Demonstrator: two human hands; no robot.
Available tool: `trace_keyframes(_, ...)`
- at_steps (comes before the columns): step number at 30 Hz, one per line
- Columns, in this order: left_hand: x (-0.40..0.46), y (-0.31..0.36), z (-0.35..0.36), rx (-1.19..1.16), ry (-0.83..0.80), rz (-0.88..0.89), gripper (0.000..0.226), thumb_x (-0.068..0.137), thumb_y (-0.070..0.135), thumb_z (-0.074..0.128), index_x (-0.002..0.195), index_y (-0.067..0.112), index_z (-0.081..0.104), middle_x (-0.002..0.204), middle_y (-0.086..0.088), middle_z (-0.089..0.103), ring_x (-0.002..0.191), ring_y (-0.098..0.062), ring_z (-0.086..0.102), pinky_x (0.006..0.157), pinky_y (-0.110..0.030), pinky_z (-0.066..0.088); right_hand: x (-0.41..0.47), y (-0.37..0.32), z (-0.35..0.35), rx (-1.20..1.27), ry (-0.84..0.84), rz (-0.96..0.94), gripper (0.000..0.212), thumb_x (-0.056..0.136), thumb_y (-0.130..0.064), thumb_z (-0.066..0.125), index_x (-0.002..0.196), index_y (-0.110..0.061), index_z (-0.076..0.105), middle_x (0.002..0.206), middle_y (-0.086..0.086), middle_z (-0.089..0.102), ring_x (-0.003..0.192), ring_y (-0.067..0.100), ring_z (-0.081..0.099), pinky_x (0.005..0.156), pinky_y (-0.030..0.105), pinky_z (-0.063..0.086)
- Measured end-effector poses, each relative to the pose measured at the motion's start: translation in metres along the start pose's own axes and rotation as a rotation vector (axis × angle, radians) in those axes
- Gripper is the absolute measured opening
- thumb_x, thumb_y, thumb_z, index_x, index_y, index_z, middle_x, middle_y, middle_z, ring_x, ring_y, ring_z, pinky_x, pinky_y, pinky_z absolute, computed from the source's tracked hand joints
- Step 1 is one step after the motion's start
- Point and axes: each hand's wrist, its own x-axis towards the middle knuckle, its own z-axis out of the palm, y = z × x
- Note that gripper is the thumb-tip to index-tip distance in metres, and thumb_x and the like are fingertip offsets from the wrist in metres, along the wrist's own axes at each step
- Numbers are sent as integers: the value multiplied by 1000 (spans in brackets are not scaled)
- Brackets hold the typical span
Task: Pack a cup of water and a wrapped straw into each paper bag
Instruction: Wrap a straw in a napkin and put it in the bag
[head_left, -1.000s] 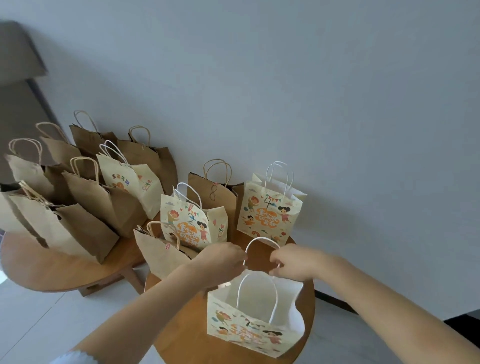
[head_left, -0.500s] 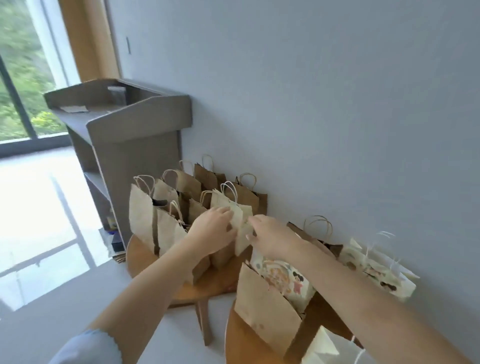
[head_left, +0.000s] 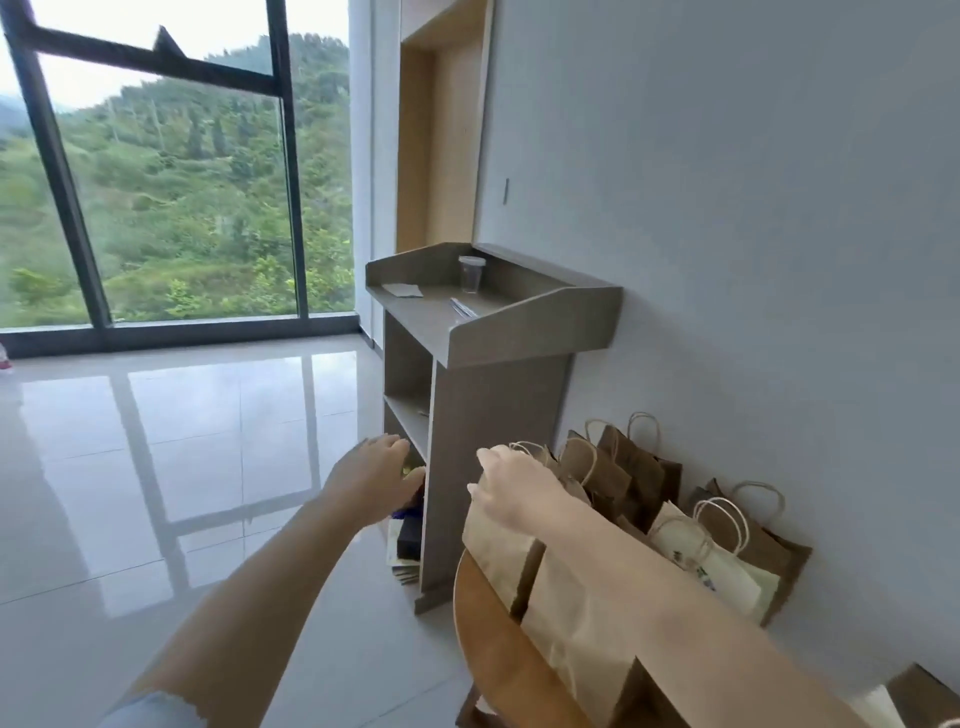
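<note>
A clear lidded cup (head_left: 471, 274) stands on top of the grey stand (head_left: 498, 332), with wrapped straws (head_left: 462, 307) lying beside it. Several paper bags stand on the round wooden table (head_left: 483, 629): a tan bag (head_left: 498, 551) nearest, brown bags (head_left: 639, 467) behind it, and a cream bag (head_left: 727, 571) to the right. My left hand (head_left: 374, 478) reaches forward with relaxed fingers and holds nothing, below the stand's top. My right hand (head_left: 514, 488) hovers in front of the tan bag's top edge with loose fingers; no grip shows.
A flat piece of paper (head_left: 402, 290) lies on the stand's top. Books and dark items (head_left: 408, 545) sit on the floor inside the stand's base. A glossy tiled floor (head_left: 156, 467) stretches left to a large window. The grey wall (head_left: 753, 260) runs behind the bags.
The view has swung left and up from the printed bags to the grey stand. Both hands let go of a bag's handles and moved left toward the stand.
</note>
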Motion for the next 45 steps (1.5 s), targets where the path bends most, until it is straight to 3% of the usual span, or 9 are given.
trace_keyframes(3,26,-39,6,2,-12,-50,44,98,43,41,127,11,51,134,-2,52,120,-17,51,96,-27,44,51,-14,9,-13,-12,-18,46,99,-36,39,137,-10,40,138,10,45,125,29,44,101,40,40)
trace_keyframes(8,87,-86,25,33,-38,-75,52,98,46,40,140,14,42,150,-1,38,137,-19,37,109,-32,34,148,-30,24,-22,-29,-74,47,100,-34,40,139,-9,37,139,9,45,125,28,46,99,37,41)
trace_keyframes(12,161,-126,19,96,-44,-32,46,99,43,40,131,10,48,145,-3,44,133,-19,41,114,-32,28,241,-40,24,24,2,-110,48,100,-32,39,142,-9,34,141,10,43,127,27,45,100,35,40)
trace_keyframes(16,250,-165,-2,133,-9,-50,47,100,42,38,133,9,46,143,-4,44,132,-20,40,112,-31,28,339,-42,9,41,51,-107,41,100,-28,40,134,-7,41,133,10,48,121,26,49,96,32,42)
trace_keyframes(23,370,-223,10,126,-44,-5,52,100,43,35,141,12,38,151,-3,35,141,-19,30,116,-32,20,470,-44,11,-9,86,-34,33,98,-26,41,123,-5,44,130,11,49,121,26,45,100,32,34)
trace_keyframes(29,482,-275,31,102,-90,96,51,100,44,35,139,12,41,147,-3,40,137,-20,36,115,-32,23,571,-36,36,-17,74,78,42,98,-29,42,132,-6,41,137,12,45,126,28,41,106,35,31)
trace_keyframes(37,628,-338,36,35,-109,229,47,100,45,36,132,12,49,139,-3,49,128,-21,44,104,-31,37,684,-21,33,-26,77,339,33,100,-28,37,125,-7,44,132,10,47,122,27,45,98,35,36)
trace_keyframes(45,735,-339,63,-9,-124,379,42,100,40,37,124,11,54,127,-3,55,120,-20,49,103,-30,38,750,28,46,-46,50,535,29,102,-24,33,121,-8,47,127,9,49,116,26,49,90,35,40)
